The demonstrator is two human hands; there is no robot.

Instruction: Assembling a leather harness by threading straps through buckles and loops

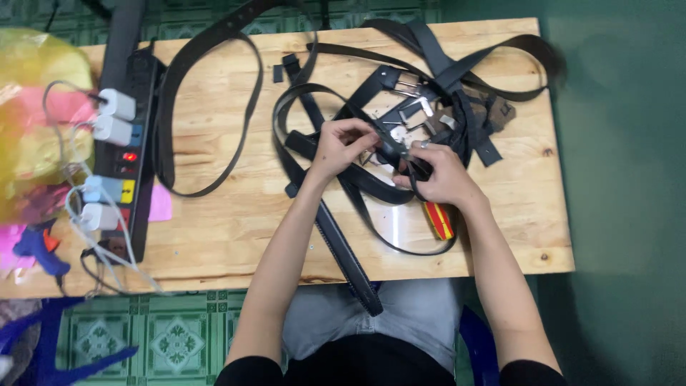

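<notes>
Several black belts [214, 93] lie tangled on a light wooden table [236, 214]. My left hand [341, 146] pinches one black belt near its metal buckle [391, 146] at the table's middle. My right hand [437, 175] grips the same belt just to the right, fingers curled over the strap. Loose silver buckles [411, 114] lie just beyond my hands among the straps. One belt end [350, 264] hangs off the near edge over my lap.
A black power strip [128, 154] with white chargers and cables lies along the table's left side. A yellow and pink plastic bag [36, 121] sits at the far left. A red and yellow tool handle [437, 220] lies under my right wrist. Green tiled floor surrounds the table.
</notes>
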